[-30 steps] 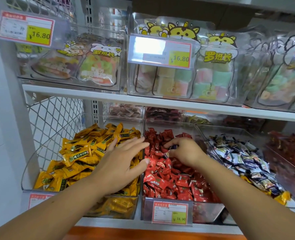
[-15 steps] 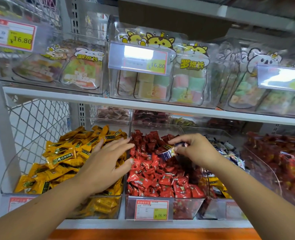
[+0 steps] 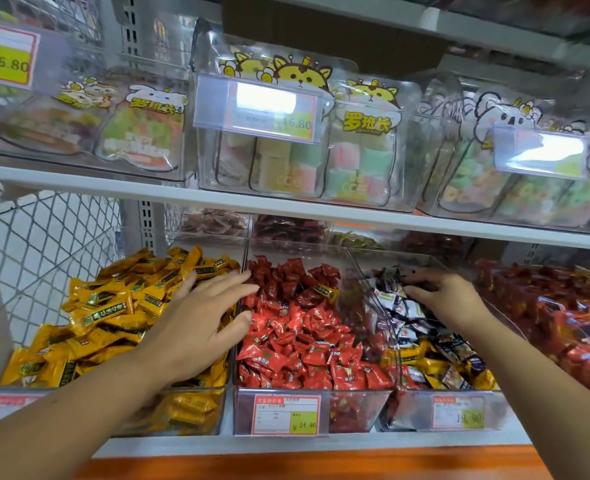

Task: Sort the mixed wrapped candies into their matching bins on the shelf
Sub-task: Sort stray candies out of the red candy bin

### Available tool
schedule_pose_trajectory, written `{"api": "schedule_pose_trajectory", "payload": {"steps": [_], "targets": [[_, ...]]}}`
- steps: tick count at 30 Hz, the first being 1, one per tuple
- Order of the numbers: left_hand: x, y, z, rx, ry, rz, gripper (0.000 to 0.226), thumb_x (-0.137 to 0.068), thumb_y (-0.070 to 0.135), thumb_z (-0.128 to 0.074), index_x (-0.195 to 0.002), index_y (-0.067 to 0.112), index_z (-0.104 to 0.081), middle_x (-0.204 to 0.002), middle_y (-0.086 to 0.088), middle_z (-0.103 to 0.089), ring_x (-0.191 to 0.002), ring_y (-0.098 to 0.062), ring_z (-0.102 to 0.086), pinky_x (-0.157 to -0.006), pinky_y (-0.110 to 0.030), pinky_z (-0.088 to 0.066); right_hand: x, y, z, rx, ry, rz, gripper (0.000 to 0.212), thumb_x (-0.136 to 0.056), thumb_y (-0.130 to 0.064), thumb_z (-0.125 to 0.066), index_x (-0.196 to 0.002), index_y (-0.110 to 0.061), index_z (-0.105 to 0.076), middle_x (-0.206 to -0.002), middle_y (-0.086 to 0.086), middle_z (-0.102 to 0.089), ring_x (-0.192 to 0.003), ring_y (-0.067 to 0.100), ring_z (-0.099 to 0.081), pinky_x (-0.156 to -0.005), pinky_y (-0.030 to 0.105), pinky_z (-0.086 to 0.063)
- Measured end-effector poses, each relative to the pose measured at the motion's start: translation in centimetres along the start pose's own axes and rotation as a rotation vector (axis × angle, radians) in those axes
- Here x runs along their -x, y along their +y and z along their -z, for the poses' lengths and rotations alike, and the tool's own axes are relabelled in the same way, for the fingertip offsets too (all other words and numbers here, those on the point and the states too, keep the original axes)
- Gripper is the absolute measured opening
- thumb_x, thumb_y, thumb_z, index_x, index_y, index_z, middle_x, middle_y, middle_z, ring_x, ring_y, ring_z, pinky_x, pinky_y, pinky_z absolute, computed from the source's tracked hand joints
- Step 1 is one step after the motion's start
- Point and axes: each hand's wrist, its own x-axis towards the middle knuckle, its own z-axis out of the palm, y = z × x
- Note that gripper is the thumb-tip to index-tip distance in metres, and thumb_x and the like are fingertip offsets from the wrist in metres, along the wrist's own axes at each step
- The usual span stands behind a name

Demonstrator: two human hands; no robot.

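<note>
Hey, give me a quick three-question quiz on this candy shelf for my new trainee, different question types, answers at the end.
1. True or false: the right hand reaches into the mixed candy bin of dark, white and yellow wrappers.
2. What price shows on the tag of the red candy bin? A 24.90, B 16.80, C 9.90.
3. Fill in: the left hand, fingers spread, lies mostly over the ___ candies.
Key: 1 true; 2 A; 3 yellow candies.

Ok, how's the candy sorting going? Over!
Left hand flat on yellow candies. Right hand down in dark candies, grip unclear. One dark-and-yellow stray sits among red candies. Nothing in the way.
</note>
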Motion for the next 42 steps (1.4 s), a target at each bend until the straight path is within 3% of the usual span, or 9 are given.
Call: {"api": "schedule_pose_trajectory", "payload": {"steps": [3,5,8,13,16,26,30,36,42], "targets": [[0.0,0.1,0.0,0.009,0.001,-0.002,0.069,-0.082,0.066,-0.011,-0.142,0.045,-0.038,-0.151,0.028,-0.020,-0.140,0.010,-0.007,-0.118,-0.032,0.010,0.4,-1.5,1.0,0.363,0.020,0.071,0.028,-0.090,-0.043,-0.062,-0.113,-0.030,-0.070,-0.112,0.004,-0.070,-0.097,0.025,-0.064,-0.073,0.028,-0.045],[0.0,0.2,0.0,0.000,-0.006,-0.003,0.069,-0.082,0.066,-0.011,-0.142,0.046,-0.037,-0.150,0.029,-0.018,-0.140,0.011,-0.006,-0.118,-0.031,0.011,1.1,-4.2,1.7,0.335,0.067,0.271,0.021,-0.090,-0.033,-0.064,-0.107,-0.024,-0.073,-0.104,0.001,-0.071,-0.096,0.022,-0.065,-0.076,0.027,-0.044],[0.0,0.1,0.0,-0.003,-0.007,0.000,0.068,-0.082,0.066,-0.010,-0.142,0.046,-0.036,-0.149,0.031,-0.017,-0.139,0.013,-0.005,-0.117,-0.030,0.012,3.9,-8.8,0.4,0.103,-0.328,0.397,0.015,-0.091,-0.024,-0.065,-0.103,-0.028,-0.073,-0.101,-0.015,-0.068,-0.091,-0.001,-0.062,-0.080,0.015,-0.043],[0.1,0.2,0.0,0.004,-0.003,-0.004,0.068,-0.083,0.065,-0.012,-0.142,0.045,-0.039,-0.151,0.028,-0.021,-0.139,0.012,-0.007,-0.118,-0.031,0.011,4.5,-9.4,-6.7,0.436,-0.652,0.430,0.042,-0.093,-0.010,-0.054,-0.132,-0.024,-0.056,-0.132,0.002,-0.059,-0.117,0.021,-0.056,-0.093,0.025,-0.043],[0.2,0.1,0.1,-0.008,-0.013,-0.007,0.066,-0.085,0.066,-0.012,-0.142,0.045,-0.038,-0.153,0.026,-0.021,-0.141,0.009,-0.008,-0.118,-0.032,0.010,3.9,-9.6,-7.7,0.476,-0.656,0.408,0.048,-0.088,-0.006,-0.053,-0.133,-0.023,-0.055,-0.135,0.004,-0.057,-0.121,0.024,-0.053,-0.098,0.029,-0.044],[0.8,-0.9,0.3,-0.029,-0.048,-0.030,0.068,-0.085,0.078,-0.008,-0.144,0.051,-0.027,-0.154,0.031,-0.011,-0.144,0.008,-0.004,-0.120,-0.037,0.010,1.6,-11.2,-3.9,0.304,-0.487,0.319,0.019,-0.093,-0.024,-0.060,-0.108,-0.019,-0.070,-0.100,-0.004,-0.068,-0.083,0.010,-0.057,-0.067,0.019,-0.040],[0.9,-1.2,0.2,-0.011,-0.044,-0.035,0.069,-0.085,0.079,-0.009,-0.145,0.050,-0.028,-0.155,0.029,-0.013,-0.144,0.008,-0.003,-0.120,-0.039,0.010,0.6,-12.4,-5.5,0.255,-0.359,0.225,0.029,-0.099,-0.025,-0.049,-0.117,-0.007,-0.062,-0.114,0.013,-0.066,-0.101,0.026,-0.061,-0.078,0.030,-0.045],[0.8,-1.4,0.4,-0.013,-0.069,-0.026,0.071,-0.083,0.080,-0.007,-0.145,0.052,-0.025,-0.155,0.032,-0.008,-0.143,0.010,0.001,-0.120,-0.041,0.010,0.5,-14.3,-10.9,0.011,-0.328,0.246,0.026,-0.099,-0.025,-0.050,-0.122,-0.017,-0.060,-0.117,0.007,-0.065,-0.102,0.021,-0.061,-0.074,0.025,-0.043],[0.6,-1.4,0.7,-0.035,-0.089,-0.026,0.069,-0.082,0.079,-0.007,-0.145,0.053,-0.023,-0.154,0.033,-0.007,-0.142,0.012,0.004,-0.120,-0.043,0.010,0.8,-15.3,-9.2,0.227,-0.645,0.310,0.027,-0.098,-0.019,-0.050,-0.124,-0.022,-0.056,-0.119,0.003,-0.061,-0.095,0.018,-0.060,-0.074,0.025,-0.045]]}}
